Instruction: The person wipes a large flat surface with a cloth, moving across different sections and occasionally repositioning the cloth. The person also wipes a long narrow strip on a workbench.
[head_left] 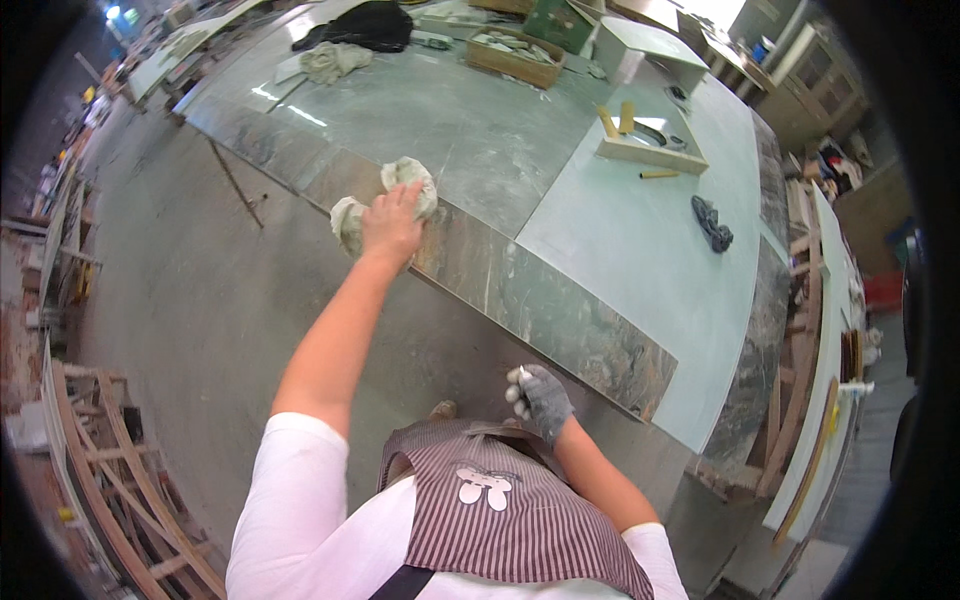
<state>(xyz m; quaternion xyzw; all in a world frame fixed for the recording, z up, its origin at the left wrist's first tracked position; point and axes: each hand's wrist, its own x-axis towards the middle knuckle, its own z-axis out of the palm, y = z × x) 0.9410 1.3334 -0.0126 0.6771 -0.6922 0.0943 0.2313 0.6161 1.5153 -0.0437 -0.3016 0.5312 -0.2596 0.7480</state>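
Note:
My left hand (393, 228) is bare and closed over a crumpled off-white rag (412, 178). It presses the rag onto a polished grey-brown stone strip (540, 290) along the table's near edge, and part of the rag hangs over that edge. My right hand (543, 400), in a grey glove with pale fingertips, is held in front of my striped apron (510, 530), just short of the strip. Its fingers are curled in. A small whitish bit shows at the fingertips, too small to name.
Across the large stone-topped table lie a dark glove (711, 223), a pale block with an oval cutout (655, 145), a cardboard box of pieces (514, 57), another rag (335, 62) and a black cloth (362, 25). Wooden racks (125, 450) stand at lower left.

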